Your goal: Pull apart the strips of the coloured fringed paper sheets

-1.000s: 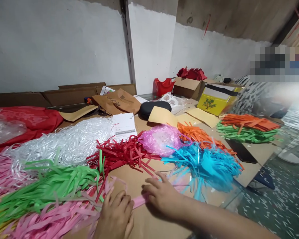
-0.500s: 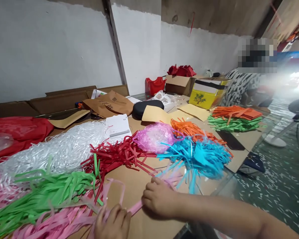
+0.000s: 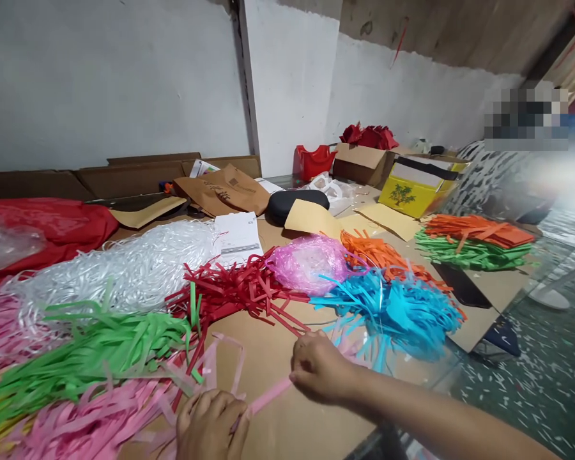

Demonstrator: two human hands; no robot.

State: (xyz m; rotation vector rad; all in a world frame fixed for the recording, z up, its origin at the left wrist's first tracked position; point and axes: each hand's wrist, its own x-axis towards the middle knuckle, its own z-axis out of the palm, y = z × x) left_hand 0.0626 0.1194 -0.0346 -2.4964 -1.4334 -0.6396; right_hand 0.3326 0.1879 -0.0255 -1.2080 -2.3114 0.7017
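A pink strip [image 3: 271, 395] stretches between my two hands just above the cardboard-covered table. My left hand [image 3: 211, 425], at the bottom of the view, is closed on its left end. Up and to the right, my right hand [image 3: 319, 367] grips the other end in a fist. Loose pink strips [image 3: 96, 421] heap beside my left hand, with a pile of green strips [image 3: 115, 348] behind them. Red strips [image 3: 239, 287] lie beyond my hands. A bundle of blue strips [image 3: 397, 313] is just behind my right hand.
White stringy strands [image 3: 124, 268] and a pink plastic-wrapped bundle [image 3: 311, 262] lie farther back. Behind stand a black case [image 3: 297, 203], a yellow box [image 3: 414, 188] and a cardboard box [image 3: 361, 165]. A phone [image 3: 462, 285] lies at right. A person [image 3: 479, 166] sits at the far right.
The view has swung left, so things sit farther right. Both hands still hold the pink strip, which now shows a longer stretch between them.
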